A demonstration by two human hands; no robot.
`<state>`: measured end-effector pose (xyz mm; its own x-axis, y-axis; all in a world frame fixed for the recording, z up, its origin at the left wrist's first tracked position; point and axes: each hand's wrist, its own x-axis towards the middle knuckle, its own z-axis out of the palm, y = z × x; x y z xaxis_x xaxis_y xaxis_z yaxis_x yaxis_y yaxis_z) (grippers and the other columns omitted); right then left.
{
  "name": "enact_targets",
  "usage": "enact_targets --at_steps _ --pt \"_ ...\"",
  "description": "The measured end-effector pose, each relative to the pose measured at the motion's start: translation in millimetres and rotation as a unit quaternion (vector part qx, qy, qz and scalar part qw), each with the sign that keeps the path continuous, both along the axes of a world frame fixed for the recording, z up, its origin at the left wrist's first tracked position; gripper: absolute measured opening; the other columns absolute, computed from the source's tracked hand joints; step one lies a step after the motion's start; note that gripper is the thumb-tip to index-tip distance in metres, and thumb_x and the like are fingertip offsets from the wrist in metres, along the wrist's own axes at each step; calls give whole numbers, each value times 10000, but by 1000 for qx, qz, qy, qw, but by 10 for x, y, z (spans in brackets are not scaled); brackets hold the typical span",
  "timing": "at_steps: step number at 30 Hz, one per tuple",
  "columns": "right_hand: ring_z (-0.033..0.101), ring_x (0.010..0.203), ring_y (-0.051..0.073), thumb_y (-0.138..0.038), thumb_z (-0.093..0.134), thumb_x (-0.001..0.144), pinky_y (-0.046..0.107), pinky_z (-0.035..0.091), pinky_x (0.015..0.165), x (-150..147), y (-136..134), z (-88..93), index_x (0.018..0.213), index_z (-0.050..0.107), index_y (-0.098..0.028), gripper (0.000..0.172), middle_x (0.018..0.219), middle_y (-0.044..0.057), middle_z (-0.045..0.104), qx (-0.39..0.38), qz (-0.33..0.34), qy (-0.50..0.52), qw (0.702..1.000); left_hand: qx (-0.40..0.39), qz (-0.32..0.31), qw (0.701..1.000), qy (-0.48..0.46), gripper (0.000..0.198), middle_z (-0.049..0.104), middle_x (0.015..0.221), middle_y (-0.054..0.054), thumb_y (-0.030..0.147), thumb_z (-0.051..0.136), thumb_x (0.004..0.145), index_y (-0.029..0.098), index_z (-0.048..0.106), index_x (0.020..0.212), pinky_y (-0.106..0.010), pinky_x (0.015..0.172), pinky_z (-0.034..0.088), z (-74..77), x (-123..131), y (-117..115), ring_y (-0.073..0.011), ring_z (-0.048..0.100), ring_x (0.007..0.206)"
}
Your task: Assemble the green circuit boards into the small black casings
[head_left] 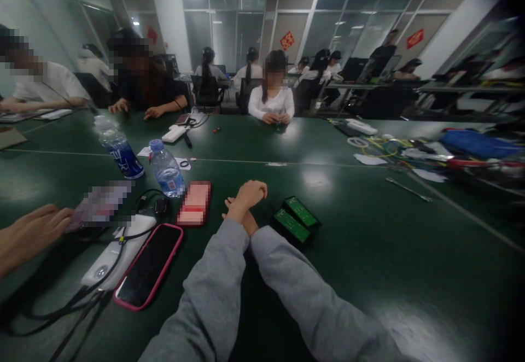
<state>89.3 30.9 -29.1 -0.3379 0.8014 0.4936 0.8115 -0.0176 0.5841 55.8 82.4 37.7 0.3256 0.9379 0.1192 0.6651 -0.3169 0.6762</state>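
The person's forearms, in grey sleeves, lie crossed at the wrists on the dark green desk (369, 252). The left hand (249, 192) sits on top, curled into a loose fist, with nothing showing in its grip. The right hand (246, 223) is tucked under the left wrist and mostly hidden. Only a few fingertips poke out to the left, so I cannot tell how far it is open or whether it holds anything. Just to the right of the hands, near but not touching them, two small green circuit boards (297, 219) lie side by side, flat on the desk and set at an angle. To the left of the sleeves a phone in a pink case (150, 266) lies face up. A white power bank (117, 252) lies beside it, with black cables running over it. Farther back stand two water bottles (166, 171), both upright, with a pink packet (194, 203) near them. Another person's hand (33, 236) rests on the desk at the left edge. More people sit along the far side of the desk.
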Motion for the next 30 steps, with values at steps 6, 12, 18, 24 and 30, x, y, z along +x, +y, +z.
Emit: enact_targets --at_steps 6,12,18,24,30 --pt "528 1234 211 -135 505 874 358 453 1046 294 -526 43 1215 636 -171 367 1287 105 606 -316 293 325 842 2 -2 1000 -25 308 703 771 -12 137 412 793 216 692 690 -282 791 472 -185 -62 -119 -154 623 771" --pt "594 1029 226 -82 468 824 354 524 841 801 -1024 273 1092 670 -171 347 1086 107 657 -220 329 369 841 20 15 995 -93 328 703 859 -18 90 381 807 193 690 764 -283 851 471 -345 -55 -248 -142 613 849" --pt "498 1167 306 -314 548 872 463 426 953 1552 -976 245 1290 535 -182 439 1257 143 560 13 234 384 893 -8 33 978 -206 243 691 1013 -47 123 443 868 176 668 943 -312 924 480 -421 -40 -365 -144 621 958" --pt "421 1240 345 -533 530 866 502 392 950 1785 -828 111 1257 536 -173 531 1318 155 505 -30 150 374 915 -62 11 945 -320 336 651 1205 -97 403 473 945 179 617 1150 -359 1019 452 -352 41 -664 -175 615 1096" --pt "406 1277 336 -454 528 879 493 385 993 1686 -858 107 1284 515 -153 505 1309 159 521 -44 188 364 911 -78 -19 951 -298 437 647 1234 -94 509 489 918 198 606 1202 -363 1028 449 -326 135 -867 -192 599 1146"
